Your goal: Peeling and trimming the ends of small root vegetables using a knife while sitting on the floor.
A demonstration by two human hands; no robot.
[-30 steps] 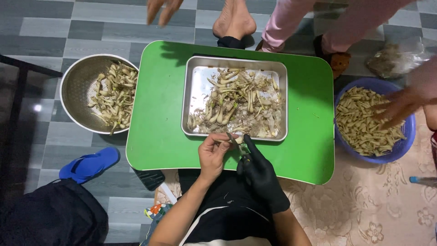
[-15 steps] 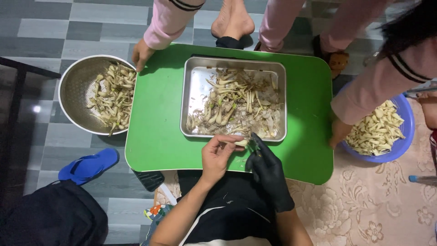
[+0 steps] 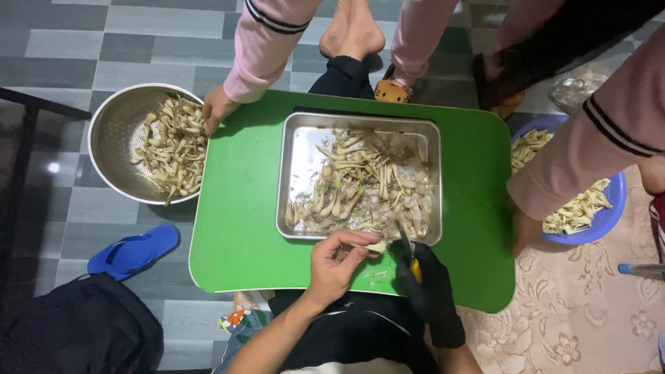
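While left hand fingers stay clamped on pale stalk, gloved right hand still grips knife, co-worker's sleeve nearer.

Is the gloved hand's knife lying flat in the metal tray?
No, the black-gloved right hand holds the knife up by the pale root in the left hand, at the tray edge.

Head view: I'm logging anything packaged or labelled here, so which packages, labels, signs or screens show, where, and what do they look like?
Small colourful packet: on the floor under the green table's near edge, beside the person's left arm; crumpled, red, blue and white.
Clear plastic bag: on the floor at the upper right, beyond the blue basin; see-through, wrinkled, contents unclear.
No signs or screens show.
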